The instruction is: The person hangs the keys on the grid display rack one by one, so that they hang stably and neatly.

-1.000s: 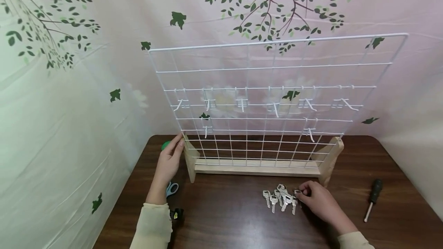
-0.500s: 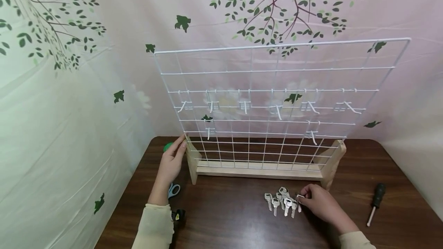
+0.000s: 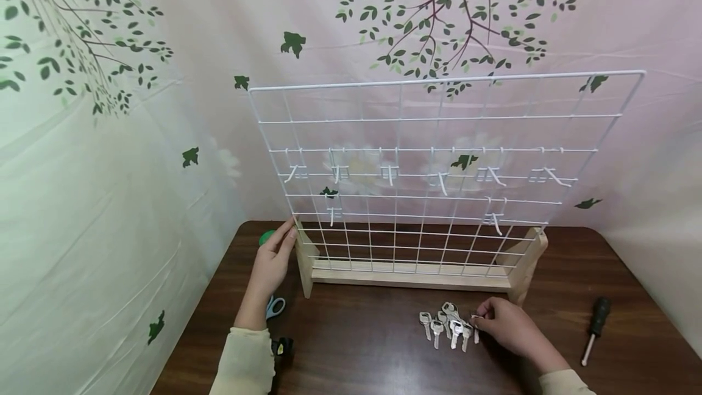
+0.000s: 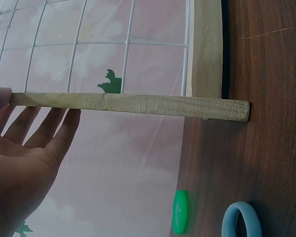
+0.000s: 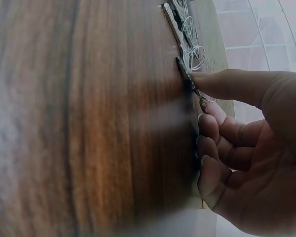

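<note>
A white wire grid rack (image 3: pixel 399 157) stands on a wooden base, several white hooks (image 3: pixel 442 183) hung on it. My left hand (image 3: pixel 276 258) grips the upper part of the rack's left wooden side piece (image 4: pixel 138 104); its thumb lies at the piece's end and the fingers pass behind it. On the table in front lies a small pile of silver keys (image 3: pixel 455 327), each with a thin wire ring. At the pile's right edge my right hand (image 3: pixel 507 325) pinches one key (image 3: pixel 476 336) between thumb and index finger, low over the wood, its other fingers curled.
A dark-handled screwdriver (image 3: pixel 598 320) lies at the right of the brown table (image 3: pixel 351 334). Blue-handled scissors (image 3: pixel 276 306), a green object (image 3: pixel 266 237) and a black object (image 3: pixel 282 346) lie around the left arm. A leaf-patterned curtain (image 3: pixel 208 108) hangs behind.
The right thumb and index finger have taken hold of a key at the pile's right edge and shifted it slightly. The left hand stays on the rack. The head view has tilted slightly.
</note>
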Tool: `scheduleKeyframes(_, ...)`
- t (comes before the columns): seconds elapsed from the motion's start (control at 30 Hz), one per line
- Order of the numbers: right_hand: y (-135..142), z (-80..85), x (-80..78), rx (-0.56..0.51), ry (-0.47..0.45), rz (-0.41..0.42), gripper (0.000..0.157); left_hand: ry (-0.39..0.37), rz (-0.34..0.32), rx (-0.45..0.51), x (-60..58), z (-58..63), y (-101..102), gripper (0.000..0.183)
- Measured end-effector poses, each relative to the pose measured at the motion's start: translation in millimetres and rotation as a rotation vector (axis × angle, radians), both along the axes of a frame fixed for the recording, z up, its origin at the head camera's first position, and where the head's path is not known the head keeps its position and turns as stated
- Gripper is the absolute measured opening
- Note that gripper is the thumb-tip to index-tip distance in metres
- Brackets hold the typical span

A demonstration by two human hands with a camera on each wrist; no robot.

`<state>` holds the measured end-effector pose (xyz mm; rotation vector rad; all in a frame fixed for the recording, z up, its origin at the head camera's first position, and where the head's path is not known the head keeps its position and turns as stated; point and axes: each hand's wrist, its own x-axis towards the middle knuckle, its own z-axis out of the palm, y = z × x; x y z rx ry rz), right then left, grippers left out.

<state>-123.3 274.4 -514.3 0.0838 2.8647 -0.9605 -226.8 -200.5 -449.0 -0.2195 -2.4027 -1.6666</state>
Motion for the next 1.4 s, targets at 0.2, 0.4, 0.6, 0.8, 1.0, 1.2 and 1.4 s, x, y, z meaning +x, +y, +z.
scheduleKeyframes(0.2, 0, 0.8, 1.5, 0.005, 0.011, -0.018, 0.017, 0.008, -0.008, 0.001, 0.4, 0.3, 0, 0.046)
scheduleKeyframes(0.4, 3, 3.4, 3.7, 0.014, 0.026, -0.028, 0.009, 0.015, -0.011, 0.008, 0.3, -0.8, 0, 0.045)
scheduleKeyframes(0.6, 1, 13.0, 7.6, 0.012, 0.062, -0.05, 0.007, 0.018, -0.005, 0.005, 1.1, -2.5, -2, 0.045)
scheduleKeyframes(0.8, -26, 36.8, 13.7, -0.094, 0.199, -0.081, 0.012, 0.021, 0.007, 0.004, 0.4, -3.2, -1, 0.045)
scheduleKeyframes(1.0, -66, 66.1, 15.9, -0.314, 0.336, -0.051, 0.013, 0.046, 0.001, 0.01, -2.4, -6.8, 0, 0.044)
scheduleKeyframes(1.2, -100, 94.1, 14.7, -0.514, 0.283, 0.003, 0.023, 0.046, 0.002, 0.012, -2.2, -6.8, -1, 0.044)
scheduleKeyframes(1.4, -133, 115.7, 7.4, -0.686, 0.189, 0.111, 0.03, 0.054, -0.001, 0.014, -2.6, -5.6, 0, 0.043)
